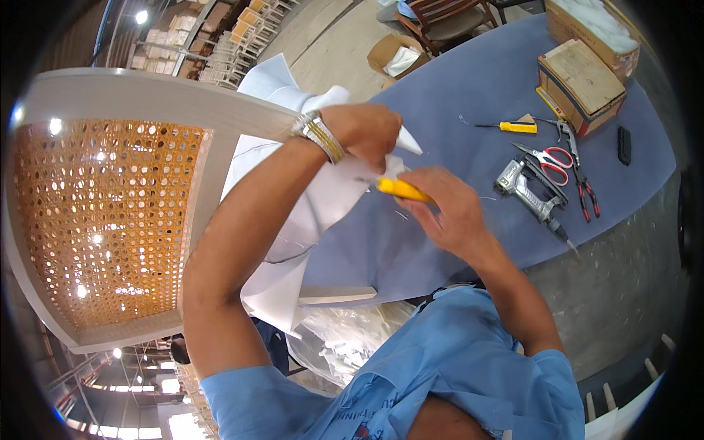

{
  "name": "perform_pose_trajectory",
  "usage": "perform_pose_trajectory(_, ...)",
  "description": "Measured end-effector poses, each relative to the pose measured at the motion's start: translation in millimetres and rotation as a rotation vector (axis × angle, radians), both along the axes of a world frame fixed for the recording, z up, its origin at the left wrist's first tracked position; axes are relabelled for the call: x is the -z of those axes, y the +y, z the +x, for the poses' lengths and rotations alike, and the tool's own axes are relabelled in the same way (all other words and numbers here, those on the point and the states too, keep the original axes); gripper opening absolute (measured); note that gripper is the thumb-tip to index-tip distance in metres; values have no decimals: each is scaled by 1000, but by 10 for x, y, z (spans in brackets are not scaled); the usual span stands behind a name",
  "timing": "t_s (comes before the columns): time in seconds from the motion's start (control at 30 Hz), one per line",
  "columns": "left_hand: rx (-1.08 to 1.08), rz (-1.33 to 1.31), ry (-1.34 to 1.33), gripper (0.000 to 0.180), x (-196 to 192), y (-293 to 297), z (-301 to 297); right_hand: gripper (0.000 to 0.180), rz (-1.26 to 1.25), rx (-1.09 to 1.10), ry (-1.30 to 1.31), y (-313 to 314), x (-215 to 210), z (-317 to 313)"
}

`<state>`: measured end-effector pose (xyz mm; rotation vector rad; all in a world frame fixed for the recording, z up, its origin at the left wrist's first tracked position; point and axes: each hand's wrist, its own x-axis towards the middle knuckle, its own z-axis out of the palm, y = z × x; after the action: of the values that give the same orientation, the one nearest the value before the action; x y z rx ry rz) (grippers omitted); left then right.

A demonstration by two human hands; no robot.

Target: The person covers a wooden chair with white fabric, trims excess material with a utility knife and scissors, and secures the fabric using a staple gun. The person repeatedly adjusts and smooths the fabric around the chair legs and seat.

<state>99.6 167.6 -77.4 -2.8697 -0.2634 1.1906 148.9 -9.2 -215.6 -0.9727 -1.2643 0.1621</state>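
A chair (199, 165) with a pale wooden frame and a woven cane back lies tipped on its side, reaching onto the table from the left. Loose white fabric (323, 192) covers its seat end and spreads over the tabletop. My left hand (367, 132) is closed on a bunched part of this fabric, with a pointed fold sticking out to its right. In my right hand (447, 209) is a yellow-handled screwdriver (402, 190). Its thin shaft points left toward the fabric just below my left hand; the tip is blurred, so contact with the fabric is unclear.
On the blue-covered table (440, 110) lie another yellow-handled screwdriver (517, 127), red-handled scissors (551, 161), a staple gun (529, 192), red-handled pliers (587, 198) and a black block (624, 145). Cardboard boxes (583, 81) stand at the far right. Clear plastic sheeting (352, 341) hangs below.
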Motion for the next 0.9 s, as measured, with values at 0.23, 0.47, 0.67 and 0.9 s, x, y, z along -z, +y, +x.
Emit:
perform_pose_trajectory(0.23, -131, 167, 30, 32, -78, -94, 83, 22, 26, 223, -94, 373, 184, -241)
perform_pose_trajectory(0.47, -143, 183, 41, 30, -42, -74, 108, 20, -35, 302, -155, 458, 264, -294)
perform_pose_trajectory(0.67, -109, 165, 12, 28, -23, -30, 73, 19, -50, 308, -175, 461, 230, -286)
perform_pose_trajectory(0.9, -66, 182, -24, 24, -16, -44, 85, 20, -13, 352, -185, 509, 292, -234)
